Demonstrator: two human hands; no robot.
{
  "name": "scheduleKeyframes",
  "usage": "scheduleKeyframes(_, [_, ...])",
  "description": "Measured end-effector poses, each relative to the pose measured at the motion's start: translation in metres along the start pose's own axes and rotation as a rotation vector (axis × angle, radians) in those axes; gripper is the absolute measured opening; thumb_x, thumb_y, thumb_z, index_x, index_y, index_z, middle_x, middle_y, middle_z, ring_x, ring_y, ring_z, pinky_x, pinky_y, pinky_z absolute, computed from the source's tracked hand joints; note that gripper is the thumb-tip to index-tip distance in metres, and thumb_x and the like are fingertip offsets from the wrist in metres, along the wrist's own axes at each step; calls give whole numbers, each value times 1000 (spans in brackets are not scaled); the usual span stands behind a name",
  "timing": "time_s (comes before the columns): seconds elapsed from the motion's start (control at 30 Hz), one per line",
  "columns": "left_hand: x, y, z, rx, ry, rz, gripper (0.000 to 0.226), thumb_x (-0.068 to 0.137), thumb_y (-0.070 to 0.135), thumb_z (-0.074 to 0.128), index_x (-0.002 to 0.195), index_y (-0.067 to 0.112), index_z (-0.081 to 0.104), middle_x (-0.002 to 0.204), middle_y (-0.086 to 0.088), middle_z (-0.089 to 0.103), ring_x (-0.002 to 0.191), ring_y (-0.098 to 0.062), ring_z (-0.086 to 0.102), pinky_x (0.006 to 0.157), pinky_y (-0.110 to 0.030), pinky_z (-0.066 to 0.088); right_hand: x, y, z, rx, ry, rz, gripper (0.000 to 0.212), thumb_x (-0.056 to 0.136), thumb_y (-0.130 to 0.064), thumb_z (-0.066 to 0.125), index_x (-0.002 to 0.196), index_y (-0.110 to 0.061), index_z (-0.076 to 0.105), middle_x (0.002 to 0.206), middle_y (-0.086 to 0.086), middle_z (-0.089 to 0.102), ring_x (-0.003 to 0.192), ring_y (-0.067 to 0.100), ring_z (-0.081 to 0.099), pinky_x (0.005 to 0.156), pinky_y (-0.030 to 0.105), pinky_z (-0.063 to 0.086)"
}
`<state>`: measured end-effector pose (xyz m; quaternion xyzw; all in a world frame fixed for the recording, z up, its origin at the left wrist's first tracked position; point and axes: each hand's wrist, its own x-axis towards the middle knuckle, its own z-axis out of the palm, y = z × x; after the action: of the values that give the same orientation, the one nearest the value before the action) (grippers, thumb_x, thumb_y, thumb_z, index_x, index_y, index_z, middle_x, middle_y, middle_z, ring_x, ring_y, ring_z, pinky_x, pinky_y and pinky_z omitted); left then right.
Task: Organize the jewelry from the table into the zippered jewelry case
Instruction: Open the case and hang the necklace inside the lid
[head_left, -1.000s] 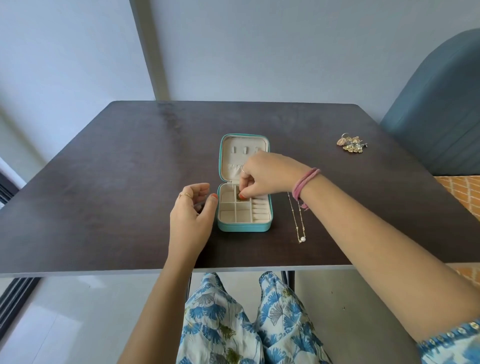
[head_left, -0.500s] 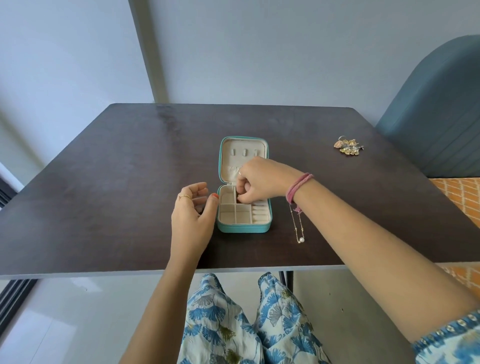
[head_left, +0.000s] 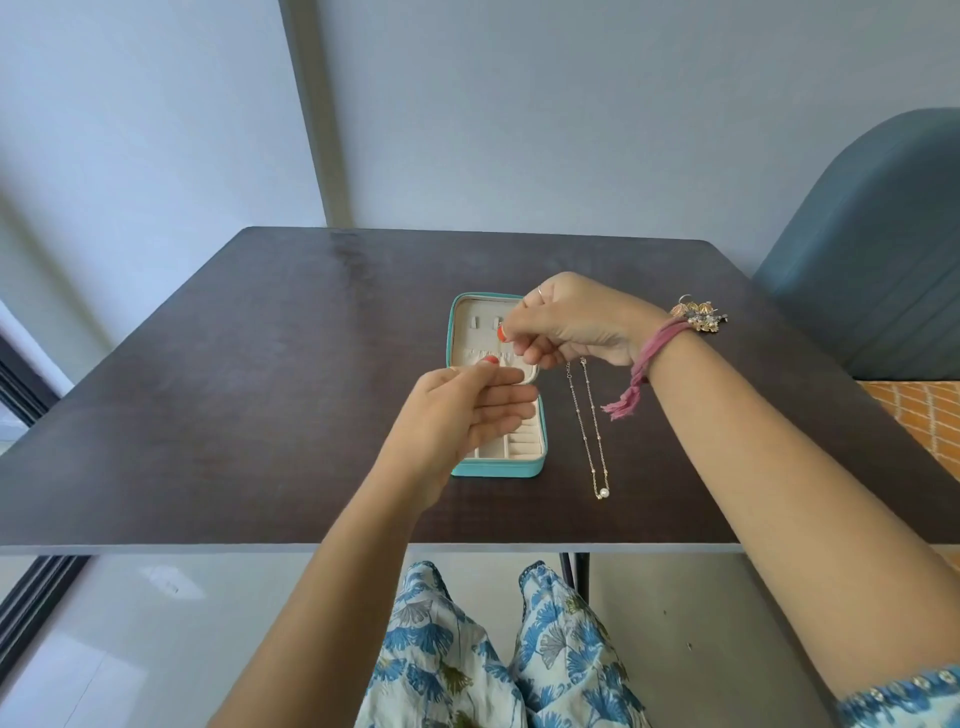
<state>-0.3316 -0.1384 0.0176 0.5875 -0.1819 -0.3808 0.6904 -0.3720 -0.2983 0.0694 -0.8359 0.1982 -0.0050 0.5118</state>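
Observation:
The teal zippered jewelry case (head_left: 537, 415) lies open at the table's middle, its cream lid flat on the far side. My left hand (head_left: 467, 410) hovers over the case's compartments with its fingers straight, and it hides most of them. Above the lid, my right hand (head_left: 571, 325) has its fingers curled, and nothing shows between them. A thin gold necklace (head_left: 589, 431) with a pearl at its near end lies stretched out just right of the case. Behind my right wrist, a cluster of gold earrings (head_left: 701, 314) sits on the table.
The dark wooden table (head_left: 260, 415) has its near edge just above my lap. A blue padded chair (head_left: 872, 249) stands at the right. A pink thread band with a tassel hangs from my right wrist, close above the necklace.
My right hand has lifted out of the case's compartment to above the lid. My left hand has moved from the case's left side to over the compartments, with its fingers now straightened.

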Motion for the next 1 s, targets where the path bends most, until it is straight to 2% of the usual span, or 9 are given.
scheduleKeyframes(0.07, [4,3,6,-44,-29,-45,33,102,23,41,103,1,65,95,-15,74,90,-24,72,85,-32,57,-8,-4,-2,-7,-20,1,12,84,-14,69,78,-4,65,64,3,61,52,7,56,51,18,47])
scheduleKeyframes(0.13, [6,5,9,-102,-25,-43,33,102,23,40,105,0,64,98,-17,73,93,-26,71,88,-35,55,-17,-5,-3,-29,-47,9,15,83,-15,71,87,-1,68,65,2,61,52,6,56,52,18,47])
scheduleKeyframes(0.3, [8,9,15,-198,24,-38,24,99,17,48,99,1,65,95,-17,73,89,-27,72,81,-34,58,-26,4,-4,-79,-78,56,24,79,-18,77,90,2,71,63,4,60,52,6,53,51,17,45])
scheduleKeyframes(0.5, [6,7,21,-189,49,32,21,98,12,50,102,1,67,92,-13,74,84,-22,73,78,-31,59,-34,13,-13,-60,-102,42,26,76,-27,80,87,-4,74,71,5,65,61,8,58,60,19,51])
scheduleKeyframes(0.6, [4,12,21,-228,37,80,21,100,13,47,102,3,66,92,-12,75,89,-22,72,78,-29,59,-35,18,-19,144,-66,75,26,80,-36,75,78,-10,71,69,2,63,56,7,56,55,17,49])
scheduleKeyframes(0.7, [1,19,22,-212,9,115,22,101,13,45,105,3,64,95,-12,75,90,-22,72,75,-26,59,-31,27,-18,411,-35,155,34,84,-46,66,80,-12,66,79,4,65,59,8,59,56,20,51])
scheduleKeyframes(0.83, [-3,25,25,-139,-50,103,23,100,12,46,105,1,65,97,-15,73,86,-21,72,74,-26,59,-28,37,-2,600,-210,222,46,92,-53,51,91,-10,68,80,4,66,70,13,64,66,26,54])
scheduleKeyframes(0.93, [-9,24,30,-90,-80,96,25,100,11,45,106,-1,66,95,-17,73,82,-21,72,73,-26,59,-26,38,8,728,-239,211,46,91,-52,52,80,-12,73,74,3,66,66,14,61,69,30,54])
scheduleKeyframes(1.0, [-13,21,33,-82,-85,100,24,100,11,44,105,0,65,87,-13,74,77,-18,73,69,-24,59,-26,34,9,739,-238,196,40,90,-50,55,87,-14,71,74,3,66,66,16,61,72,31,54])
